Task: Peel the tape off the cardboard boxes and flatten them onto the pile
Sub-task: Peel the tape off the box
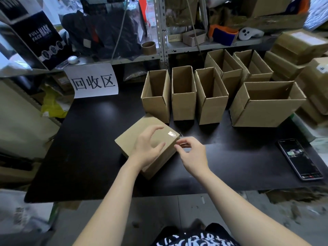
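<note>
Head view. A closed cardboard box (132, 134) lies on the black tabletop (88, 153), near the front and left of centre. The left hand (148, 148) arches over its top face with fingers spread and loosely curved, gripping nothing; whether the palm bears on the card cannot be told. The right hand (193, 155) meets the box's right corner, thumb and forefinger closed in a pinch on what appears to be a tape end (183, 144), too faint to confirm. Behind stand the open boxes (183, 103) in a row, tops up and flaps out of sight.

Risks, as judged: with the box not pressed down, a pull on the tape would probably drag or spin it across the smooth tabletop. A steep, quick pull may snap the strip or tear the card's facing. A sliding box could reach the phone (300, 158) lying to the right.

Legible writing: the white sign (94, 81) reads "回收区". The black carton (40, 35) on the shelf reads "FULL FACE MASK". A glossy sticker (172, 134) on the box top is unreadable.
</note>
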`<state>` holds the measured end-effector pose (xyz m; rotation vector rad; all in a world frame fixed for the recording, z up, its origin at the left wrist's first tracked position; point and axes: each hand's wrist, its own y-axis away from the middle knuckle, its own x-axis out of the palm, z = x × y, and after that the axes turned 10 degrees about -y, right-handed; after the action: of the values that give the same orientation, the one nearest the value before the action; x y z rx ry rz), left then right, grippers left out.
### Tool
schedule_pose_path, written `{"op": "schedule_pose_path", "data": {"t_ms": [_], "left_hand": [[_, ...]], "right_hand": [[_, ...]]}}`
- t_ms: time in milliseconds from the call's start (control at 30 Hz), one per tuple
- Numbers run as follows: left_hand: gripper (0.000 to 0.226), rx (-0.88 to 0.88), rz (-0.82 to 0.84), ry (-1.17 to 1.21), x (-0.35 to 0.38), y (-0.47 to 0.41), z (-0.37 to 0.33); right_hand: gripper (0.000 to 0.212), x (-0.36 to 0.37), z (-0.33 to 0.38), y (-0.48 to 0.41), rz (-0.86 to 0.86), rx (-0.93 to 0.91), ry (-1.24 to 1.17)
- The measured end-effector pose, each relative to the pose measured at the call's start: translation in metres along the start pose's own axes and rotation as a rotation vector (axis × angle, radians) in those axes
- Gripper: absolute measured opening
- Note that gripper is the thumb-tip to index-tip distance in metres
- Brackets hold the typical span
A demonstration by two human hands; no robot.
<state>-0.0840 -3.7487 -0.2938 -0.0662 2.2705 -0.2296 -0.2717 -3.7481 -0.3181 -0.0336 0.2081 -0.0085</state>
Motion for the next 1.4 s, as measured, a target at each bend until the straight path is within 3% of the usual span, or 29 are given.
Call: {"op": "schedule_pose_path", "data": {"t_ms": [67, 200, 367, 667, 867, 1167, 1400], "left_hand": [[0.053, -0.032, 0.028, -0.121, -0.002, 0.002, 0.018], [0.048, -0.126, 0.125, -0.146, 0.007, 0.009, 0.034], [0.042, -0.173, 0.103, -0.328, 0.030, 0.007, 0.034], [0.040, -0.188, 0.027, -0.364, 0.043, 0.013, 0.039], [0.039, -0.184, 0.022, -0.392, 0.045, 0.013, 0.040], [0.037, -0.231, -0.005, -0.422, 0.052, 0.012, 0.036], [0.039, -0.257, -0.039, -0.447, 0.057, 0.010, 0.037]], "right_hand": [[0.009, 0.000, -0.004, 0.000, -0.010, 0.054, -0.010], [0.027, 0.001, -0.010, -0.001, -0.059, 0.113, -0.029], [0.038, 0.003, -0.020, -0.025, -0.007, 0.189, 0.079], [0.007, 0.016, -0.029, -0.047, -0.075, 0.225, 0.024], [0.003, 0.012, -0.031, -0.062, 0.043, 0.271, 0.049], [0.010, 0.024, -0.044, -0.051, 0.066, 0.140, 0.169], [0.008, 0.032, -0.056, -0.040, 0.115, -0.112, 0.291]]}}
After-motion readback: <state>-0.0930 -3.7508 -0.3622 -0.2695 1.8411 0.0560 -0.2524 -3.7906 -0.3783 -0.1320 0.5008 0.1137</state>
